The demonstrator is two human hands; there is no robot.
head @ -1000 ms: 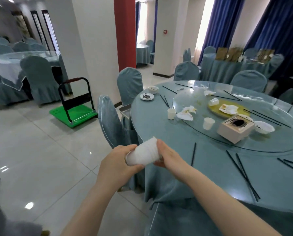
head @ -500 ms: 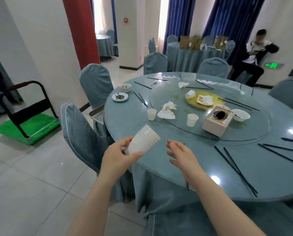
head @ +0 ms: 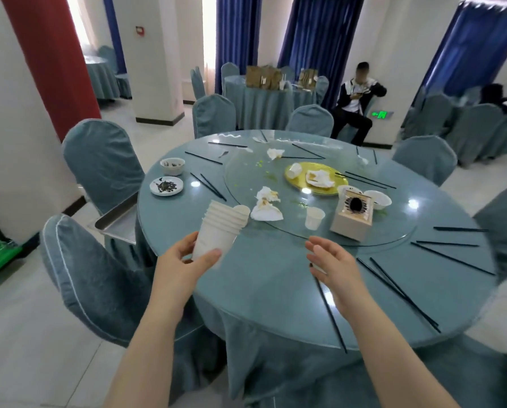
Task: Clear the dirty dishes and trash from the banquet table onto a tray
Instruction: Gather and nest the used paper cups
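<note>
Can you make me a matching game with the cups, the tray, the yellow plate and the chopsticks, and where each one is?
Things:
1. stack of paper cups
2. metal tray
3. yellow plate
4. chopstick

Places:
A. on the glass turntable
B. held in the left hand
C. on a chair at the table's left edge
D. on the table, partly under the right hand

Pairs: 1-B, 2-C, 3-A, 4-D

tray [head: 115, 220] left of table [head: 276, 290] (on a chair), tissue box [head: 353, 216] on turntable [head: 393, 234]
</note>
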